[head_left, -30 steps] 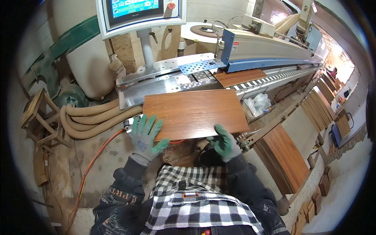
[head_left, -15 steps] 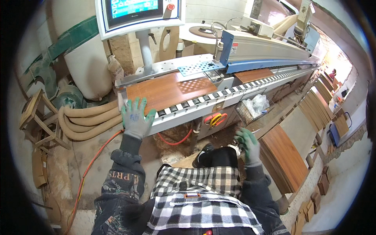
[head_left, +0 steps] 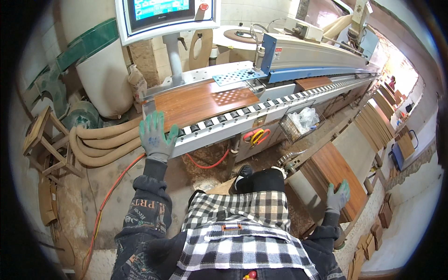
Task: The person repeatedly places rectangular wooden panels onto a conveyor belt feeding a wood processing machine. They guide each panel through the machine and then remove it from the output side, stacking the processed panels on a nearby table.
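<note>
A brown wood-grain board [head_left: 186, 106] lies flat on the infeed of a long machine [head_left: 308, 58], its far end under a perforated blue plate [head_left: 238, 77]. My left hand [head_left: 157, 137], in a grey glove with green fingertips, is at the board's near left end with its fingers spread; whether it touches the board I cannot tell. Over to the right, my right hand [head_left: 338, 199], gloved alike, is on or just above a stack of wood-grain boards [head_left: 343, 170], fingers apart and holding nothing. Farther along the machine lies a second brown board [head_left: 313, 83].
A roller track [head_left: 261, 106] runs along the machine's front. Scissors [head_left: 256, 136] and a wire basket with plastic bags [head_left: 302, 122] hang below it. A control screen [head_left: 161, 9] stands above. Hoses [head_left: 105, 149], a wooden stool [head_left: 44, 140] and a red air line [head_left: 109, 196] are at left.
My right hand has swung right and back, from beside the machine to the board stack. The second board has travelled farther along the machine. The first board has shifted slightly; my left hand stays by it.
</note>
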Action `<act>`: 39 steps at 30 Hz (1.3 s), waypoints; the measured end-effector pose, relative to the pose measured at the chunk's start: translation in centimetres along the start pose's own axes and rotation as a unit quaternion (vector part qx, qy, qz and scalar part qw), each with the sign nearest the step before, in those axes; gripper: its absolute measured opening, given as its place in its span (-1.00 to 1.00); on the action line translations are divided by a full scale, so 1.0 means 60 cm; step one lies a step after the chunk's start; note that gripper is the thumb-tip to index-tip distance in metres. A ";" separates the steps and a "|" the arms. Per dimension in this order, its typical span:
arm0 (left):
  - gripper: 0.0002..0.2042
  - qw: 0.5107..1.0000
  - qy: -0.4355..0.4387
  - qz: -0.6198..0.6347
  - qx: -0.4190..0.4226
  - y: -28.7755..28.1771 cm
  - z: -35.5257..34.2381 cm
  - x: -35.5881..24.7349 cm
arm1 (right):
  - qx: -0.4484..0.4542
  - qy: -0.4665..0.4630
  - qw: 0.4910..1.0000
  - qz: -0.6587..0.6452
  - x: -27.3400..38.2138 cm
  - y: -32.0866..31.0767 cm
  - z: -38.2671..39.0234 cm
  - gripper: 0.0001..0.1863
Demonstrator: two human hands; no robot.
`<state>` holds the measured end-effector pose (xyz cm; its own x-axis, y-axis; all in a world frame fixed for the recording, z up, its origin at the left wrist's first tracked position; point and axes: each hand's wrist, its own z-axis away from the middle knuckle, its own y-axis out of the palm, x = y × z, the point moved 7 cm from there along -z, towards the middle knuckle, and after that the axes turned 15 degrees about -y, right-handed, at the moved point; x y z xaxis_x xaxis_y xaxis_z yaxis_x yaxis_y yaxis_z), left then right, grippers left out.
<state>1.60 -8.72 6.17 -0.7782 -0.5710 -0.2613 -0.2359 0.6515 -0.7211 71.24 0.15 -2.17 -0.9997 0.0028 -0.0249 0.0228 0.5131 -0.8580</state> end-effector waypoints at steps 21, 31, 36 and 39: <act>-0.39 0.981 0.090 0.167 -0.026 0.013 -0.022 0.007 | 0.049 -0.011 0.997 0.052 0.001 0.021 0.010 -0.27; -0.34 0.997 0.047 0.007 0.064 0.015 0.002 0.049 | -0.004 -0.102 0.989 0.105 0.044 -0.031 0.038 -0.51; -0.35 0.991 -0.003 -0.024 0.131 0.033 -0.002 0.070 | -0.112 -0.167 0.965 -0.171 0.162 -0.103 0.073 -0.72; -0.39 0.989 -0.012 -0.006 0.146 0.048 -0.007 0.073 | 0.016 0.157 0.775 -0.611 0.113 0.060 0.121 -0.62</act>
<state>-2.77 -9.13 3.23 -0.7613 -0.5917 -0.2652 -0.0637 0.4752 -0.8776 64.61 -4.21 -9.14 -0.2272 -0.2578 0.9391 -0.9491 0.2747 -0.1542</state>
